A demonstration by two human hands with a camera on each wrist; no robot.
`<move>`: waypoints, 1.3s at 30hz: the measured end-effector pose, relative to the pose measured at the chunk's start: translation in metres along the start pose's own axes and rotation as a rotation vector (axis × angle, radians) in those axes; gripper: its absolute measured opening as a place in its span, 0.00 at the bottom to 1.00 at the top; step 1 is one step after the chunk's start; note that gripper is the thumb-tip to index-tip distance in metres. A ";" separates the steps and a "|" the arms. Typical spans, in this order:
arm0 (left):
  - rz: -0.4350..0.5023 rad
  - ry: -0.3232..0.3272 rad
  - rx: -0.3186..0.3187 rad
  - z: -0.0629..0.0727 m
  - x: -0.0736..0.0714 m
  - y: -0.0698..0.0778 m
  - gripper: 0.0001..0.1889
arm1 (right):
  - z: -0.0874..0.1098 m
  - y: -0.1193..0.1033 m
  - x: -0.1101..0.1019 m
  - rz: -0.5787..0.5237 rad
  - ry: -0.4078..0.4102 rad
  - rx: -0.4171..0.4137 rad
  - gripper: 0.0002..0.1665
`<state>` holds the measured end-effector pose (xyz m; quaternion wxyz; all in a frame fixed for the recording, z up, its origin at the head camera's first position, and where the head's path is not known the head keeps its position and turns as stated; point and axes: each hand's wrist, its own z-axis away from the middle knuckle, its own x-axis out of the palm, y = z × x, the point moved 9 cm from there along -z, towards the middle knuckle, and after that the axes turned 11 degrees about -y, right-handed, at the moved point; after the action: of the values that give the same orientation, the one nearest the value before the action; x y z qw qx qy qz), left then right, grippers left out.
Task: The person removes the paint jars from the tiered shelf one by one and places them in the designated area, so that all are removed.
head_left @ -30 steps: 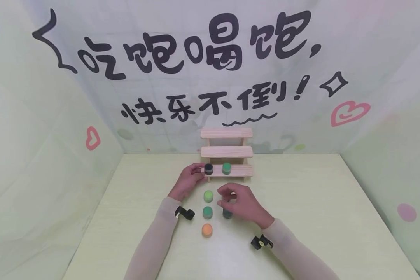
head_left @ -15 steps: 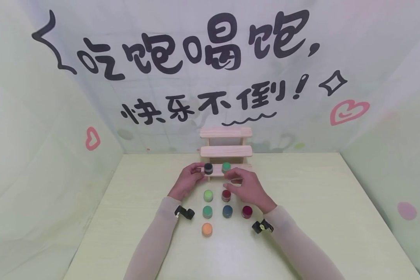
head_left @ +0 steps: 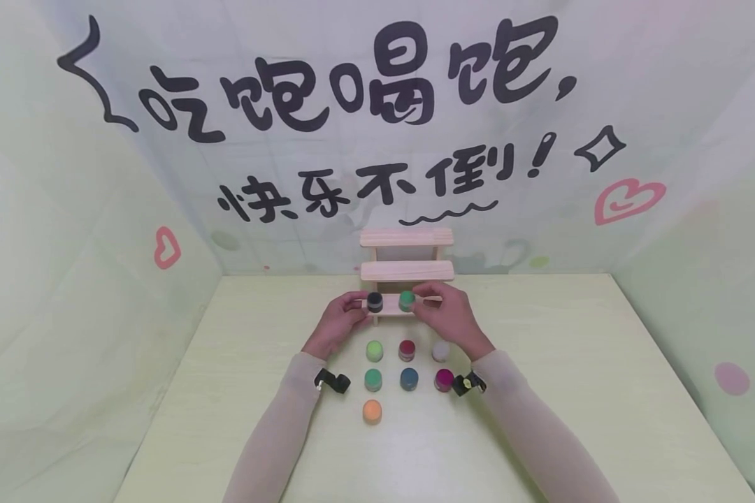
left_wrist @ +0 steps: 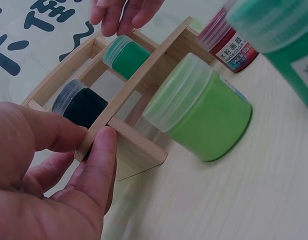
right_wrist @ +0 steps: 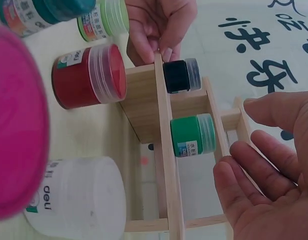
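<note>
A three-step wooden rack [head_left: 407, 271] stands against the back wall. Its lowest step carries a black paint jar [head_left: 374, 302] on the left and a green paint jar [head_left: 407, 301] to its right. My left hand [head_left: 336, 323] pinches the left end of that step between thumb and fingers, beside the black jar, as the left wrist view confirms. Around the right side of the green jar is my right hand [head_left: 451, 318], its fingers loosely bent and spread. In the right wrist view a gap shows between these fingers and the green jar [right_wrist: 192, 135].
In front of the rack stand more paint jars: light green [head_left: 374, 351], red [head_left: 407, 350], white [head_left: 440, 351], teal [head_left: 373, 379], blue [head_left: 409, 378], magenta [head_left: 444, 379] and orange [head_left: 372, 411]. A printed cloth [head_left: 289, 251] hangs behind the table [head_left: 560, 391].
My right hand has moved forward from above the front jars to the green jar on the step, uncovering the red, blue, magenta and white jars. My left hand stays on the rack.
</note>
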<state>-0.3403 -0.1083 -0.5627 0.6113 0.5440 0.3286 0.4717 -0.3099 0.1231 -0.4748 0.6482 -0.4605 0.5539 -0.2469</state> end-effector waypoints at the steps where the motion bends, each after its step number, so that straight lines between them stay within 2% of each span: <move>1: -0.003 -0.001 -0.001 0.000 0.000 0.000 0.23 | -0.001 0.001 0.000 0.003 0.001 0.008 0.23; 8: 0.001 0.007 0.009 0.000 0.000 0.000 0.23 | -0.011 0.006 0.003 -0.019 -0.032 0.012 0.25; 17: -0.004 0.001 0.004 -0.001 -0.001 0.000 0.23 | -0.021 0.007 0.014 0.089 -0.093 -0.012 0.29; 25: -0.019 -0.010 0.002 -0.001 -0.001 0.001 0.24 | -0.024 0.008 0.017 0.145 -0.095 0.000 0.27; 39: -0.023 -0.004 0.015 -0.002 -0.002 0.001 0.24 | -0.018 0.007 0.016 0.098 -0.084 0.003 0.25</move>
<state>-0.3432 -0.1094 -0.5624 0.6132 0.5458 0.3372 0.4609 -0.3242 0.1073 -0.4883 0.6829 -0.4420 0.5476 -0.1961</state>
